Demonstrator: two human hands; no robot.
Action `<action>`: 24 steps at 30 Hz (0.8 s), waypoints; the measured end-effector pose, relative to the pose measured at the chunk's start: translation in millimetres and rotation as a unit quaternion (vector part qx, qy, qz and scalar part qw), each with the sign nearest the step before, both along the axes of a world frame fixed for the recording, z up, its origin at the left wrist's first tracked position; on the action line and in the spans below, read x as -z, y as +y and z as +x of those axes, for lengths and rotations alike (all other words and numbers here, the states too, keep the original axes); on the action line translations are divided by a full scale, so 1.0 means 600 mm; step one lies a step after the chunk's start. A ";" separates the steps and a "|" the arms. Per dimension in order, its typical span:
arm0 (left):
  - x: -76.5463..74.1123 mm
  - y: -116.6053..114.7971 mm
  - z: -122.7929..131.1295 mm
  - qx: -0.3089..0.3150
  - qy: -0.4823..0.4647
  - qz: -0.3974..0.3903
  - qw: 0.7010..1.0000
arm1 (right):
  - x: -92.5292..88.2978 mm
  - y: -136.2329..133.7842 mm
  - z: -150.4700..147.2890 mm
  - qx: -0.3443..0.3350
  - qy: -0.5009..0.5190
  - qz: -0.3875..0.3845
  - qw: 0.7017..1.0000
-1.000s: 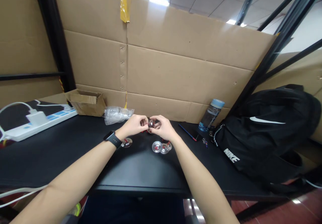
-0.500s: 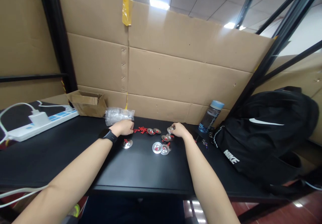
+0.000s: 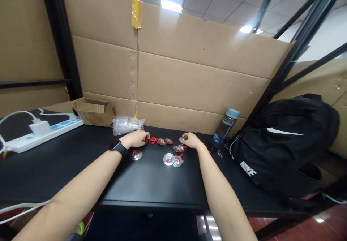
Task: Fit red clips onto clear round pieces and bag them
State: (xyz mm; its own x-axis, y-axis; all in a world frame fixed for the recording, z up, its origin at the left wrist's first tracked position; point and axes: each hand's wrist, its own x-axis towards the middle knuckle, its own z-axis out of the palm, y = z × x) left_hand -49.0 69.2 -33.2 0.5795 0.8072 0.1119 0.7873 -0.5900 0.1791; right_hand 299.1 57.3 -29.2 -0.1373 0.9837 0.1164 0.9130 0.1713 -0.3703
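Note:
Several small silver finger cymbals with red cords lie on the black table. My right hand [image 3: 191,140] pinches the edge of one finger cymbal [image 3: 182,139] at the back right; its fingers hide part of the disc. Just in front lies an overlapping pair [image 3: 178,149], and nearer still a bright cymbal [image 3: 168,159] overlaps another cymbal [image 3: 178,161]. My left hand [image 3: 137,138] has its fingers curled together at the left end of a bunch of red cord [image 3: 153,140], which leads to two cymbals [image 3: 162,141]. A single cymbal [image 3: 136,155] rests below the left hand.
Crumpled clear plastic [image 3: 127,125] and an open cardboard box [image 3: 93,112] stand behind my left hand. A white power strip [image 3: 46,132] is at far left. On the right are a water bottle [image 3: 226,125], keys [image 3: 220,154] and a black backpack [image 3: 284,143]. Cardboard walls the back.
My left hand has shifted slightly right, its fingertips now closer to the red cord. My right hand stays at the same cymbal. The view has moved a little.

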 end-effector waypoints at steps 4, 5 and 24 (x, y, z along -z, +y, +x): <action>0.004 0.002 -0.002 -0.011 -0.024 0.003 1.000 | 0.001 0.000 0.000 0.014 0.017 0.014 1.000; 0.005 0.003 -0.003 -0.012 -0.026 0.006 1.000 | 0.001 -0.001 -0.001 0.015 0.019 0.017 1.000; 0.011 -0.003 0.022 0.061 -0.140 0.040 0.987 | -0.027 -0.025 -0.044 -0.046 0.012 0.060 0.997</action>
